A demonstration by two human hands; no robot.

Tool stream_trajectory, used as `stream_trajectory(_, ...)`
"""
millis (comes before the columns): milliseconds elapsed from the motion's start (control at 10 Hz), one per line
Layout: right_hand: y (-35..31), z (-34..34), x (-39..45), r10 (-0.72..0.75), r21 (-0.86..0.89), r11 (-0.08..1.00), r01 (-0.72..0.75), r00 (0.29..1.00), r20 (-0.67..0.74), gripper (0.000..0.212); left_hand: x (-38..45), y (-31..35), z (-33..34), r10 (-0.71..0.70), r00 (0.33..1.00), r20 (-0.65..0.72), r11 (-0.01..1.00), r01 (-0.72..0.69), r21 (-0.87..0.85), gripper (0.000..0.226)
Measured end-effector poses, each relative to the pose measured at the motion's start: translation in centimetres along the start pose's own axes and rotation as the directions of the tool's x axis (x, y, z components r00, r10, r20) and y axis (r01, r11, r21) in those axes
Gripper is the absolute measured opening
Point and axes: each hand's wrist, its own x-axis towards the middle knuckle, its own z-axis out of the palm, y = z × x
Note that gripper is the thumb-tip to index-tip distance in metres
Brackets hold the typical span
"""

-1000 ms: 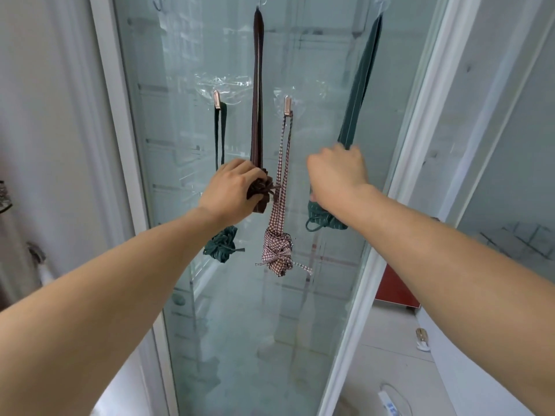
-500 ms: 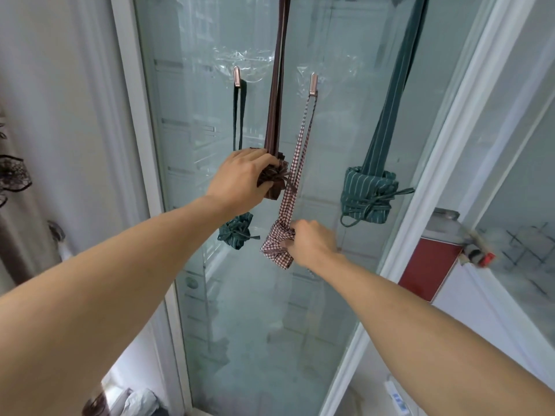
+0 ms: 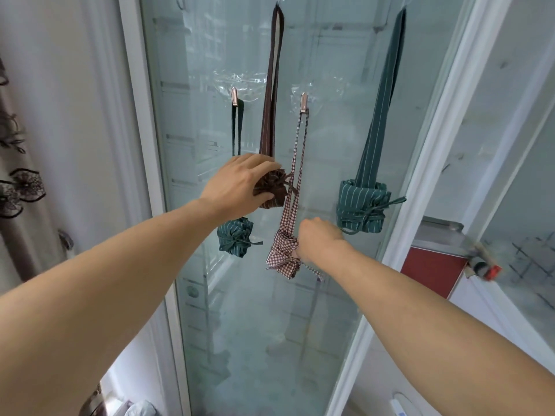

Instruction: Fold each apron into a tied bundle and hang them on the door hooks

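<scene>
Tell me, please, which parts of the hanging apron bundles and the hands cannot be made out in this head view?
- Right hand fingers: turned away behind its knuckles at the checked bundle, so the grip is unclear.
- Brown bundle: left part covered by the left hand.
- Large green bundle: its strap's hook is cut off by the top edge.

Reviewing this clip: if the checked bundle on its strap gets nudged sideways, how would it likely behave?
The checked bundle would likely swing rather than slide, since it dangles from a long thin strap on a single hook. It is soft tied cloth, so it should squash under the right hand that grips it, not resist. It probably weighs little: the strap hangs nearly straight.
</scene>
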Motion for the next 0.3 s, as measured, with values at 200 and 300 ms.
stream_trajectory(200,-3.9,-6.0,-1.3,-0.177,0.014,0.983,0.182,0.969,-0.17,0.028,-3.6,-1.6,-3.1,-0.146,0.988,-0.043,0.985,0.15,0.083,0.062)
stream_trajectory(300,-7.0,-8.0,-1.1,-0.271,0.054,0.956,0.289,0.937,-0.222,0.025,-7.1,-2.9,-5.5,-0.318,0.947,-0.04,0.941,0.32,0.109,0.056)
